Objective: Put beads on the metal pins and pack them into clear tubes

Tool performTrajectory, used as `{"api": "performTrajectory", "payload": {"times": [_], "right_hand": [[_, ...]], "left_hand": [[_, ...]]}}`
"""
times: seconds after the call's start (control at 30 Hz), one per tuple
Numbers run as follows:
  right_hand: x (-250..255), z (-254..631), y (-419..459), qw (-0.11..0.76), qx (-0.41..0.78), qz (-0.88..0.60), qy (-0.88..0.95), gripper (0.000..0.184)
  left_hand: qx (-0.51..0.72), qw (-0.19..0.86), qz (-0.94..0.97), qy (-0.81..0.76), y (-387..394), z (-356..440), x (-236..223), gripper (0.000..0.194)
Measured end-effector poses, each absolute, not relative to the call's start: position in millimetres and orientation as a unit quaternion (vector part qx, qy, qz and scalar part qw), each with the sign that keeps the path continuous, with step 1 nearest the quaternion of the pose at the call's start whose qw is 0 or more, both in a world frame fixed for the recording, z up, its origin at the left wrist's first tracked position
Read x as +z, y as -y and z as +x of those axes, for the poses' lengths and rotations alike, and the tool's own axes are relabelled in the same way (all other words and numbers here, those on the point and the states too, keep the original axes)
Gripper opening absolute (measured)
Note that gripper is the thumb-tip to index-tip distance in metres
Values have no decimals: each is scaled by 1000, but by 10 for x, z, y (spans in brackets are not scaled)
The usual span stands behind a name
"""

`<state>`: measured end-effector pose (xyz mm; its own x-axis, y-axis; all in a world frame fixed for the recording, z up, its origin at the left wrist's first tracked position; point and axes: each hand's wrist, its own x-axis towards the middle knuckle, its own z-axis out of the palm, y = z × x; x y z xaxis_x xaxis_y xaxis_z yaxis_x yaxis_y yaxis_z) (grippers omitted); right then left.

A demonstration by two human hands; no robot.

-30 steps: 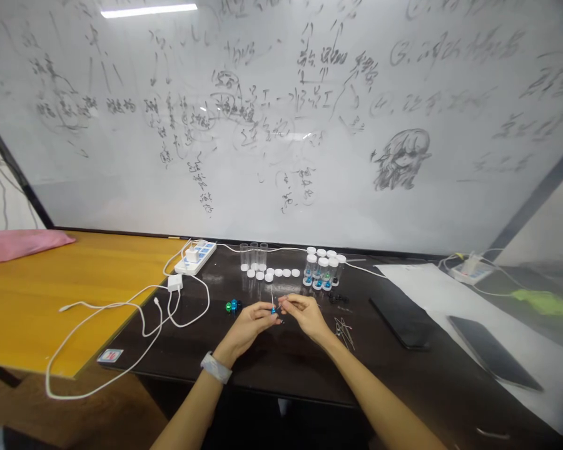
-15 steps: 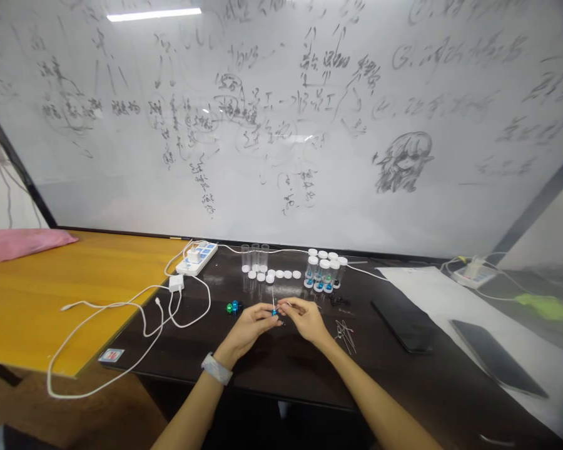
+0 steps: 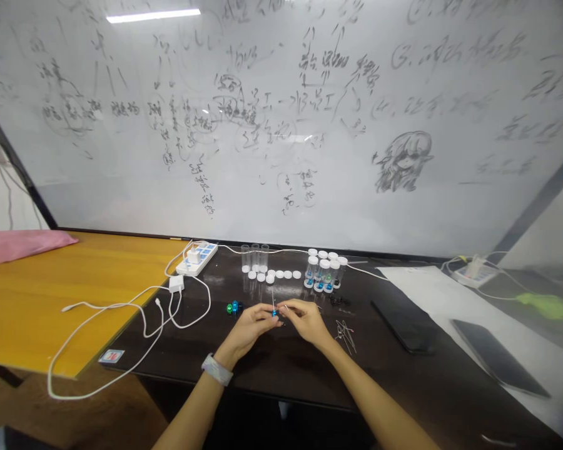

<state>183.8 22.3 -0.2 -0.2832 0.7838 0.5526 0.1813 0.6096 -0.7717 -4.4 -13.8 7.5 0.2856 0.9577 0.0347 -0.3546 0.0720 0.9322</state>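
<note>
In the middle of the dark table, my left hand (image 3: 249, 328) pinches a small shiny blue ball (image 3: 274, 313) between thumb and fingers. A thin straight wire (image 3: 273, 296) sticks up from beside the ball. Close against it, my right hand (image 3: 306, 319) has its thumb and fingertips closed on a thin pale wire (image 3: 286, 306), of which only a short end shows. Something tiny and dark lies just below the fingertips, too small to name. Green (image 3: 229, 308) and blue balls (image 3: 235, 306) rest left of my left hand. Several loose thin wires (image 3: 345, 336) lie right of my right hand.
Clear tubes (image 3: 255, 257) and several white caps (image 3: 280, 274) stand behind my hands. Capped tubes (image 3: 324, 274) with coloured balls are to their right, near small black pieces (image 3: 338, 300). White cables (image 3: 150, 331) and a power strip (image 3: 197, 259) lie left; two dark flat devices (image 3: 402, 325) lie right.
Both hands stay almost in place around the blue ball. The fingertips have shifted only very slightly.
</note>
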Motion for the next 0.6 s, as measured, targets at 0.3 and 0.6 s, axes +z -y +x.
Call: {"api": "performTrajectory", "payload": {"times": [0.3,0.6], "right_hand": [[-39,1809,-231,521,301,-337,724,22],[-84,1730,-217,544,359,-374,660,27]], "left_hand": [[505,649,462,-332,149,-32,99,39],[505,641,475,-331,136,-21,73,39]]}}
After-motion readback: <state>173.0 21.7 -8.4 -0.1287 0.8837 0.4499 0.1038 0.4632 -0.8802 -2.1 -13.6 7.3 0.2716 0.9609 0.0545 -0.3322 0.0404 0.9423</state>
